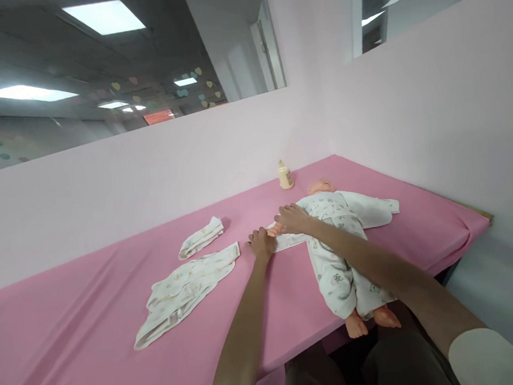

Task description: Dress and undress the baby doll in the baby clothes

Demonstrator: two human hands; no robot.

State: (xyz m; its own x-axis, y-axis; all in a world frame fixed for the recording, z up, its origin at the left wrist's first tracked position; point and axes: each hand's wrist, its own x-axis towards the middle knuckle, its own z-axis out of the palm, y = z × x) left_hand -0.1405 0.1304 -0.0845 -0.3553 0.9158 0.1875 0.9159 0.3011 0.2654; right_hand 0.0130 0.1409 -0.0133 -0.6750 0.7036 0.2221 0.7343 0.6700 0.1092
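Note:
A baby doll lies on its back, dressed in a white printed outfit with its bare feet at the table's near edge. Its arm on the left reaches out sideways, and the small hand shows between my two hands. My left hand has its fingers curled at the tip of that doll hand. Over the same forearm, my right hand grips the sleeve, its fingertips close to the doll's wrist. The white sleeve lies partly spread beneath. The other sleeve stretches out to the right.
On the pink-covered table, a white printed garment lies flat at left, with a folded white cloth behind it. A cream pump bottle stands by the back wall. Another wall borders the right side.

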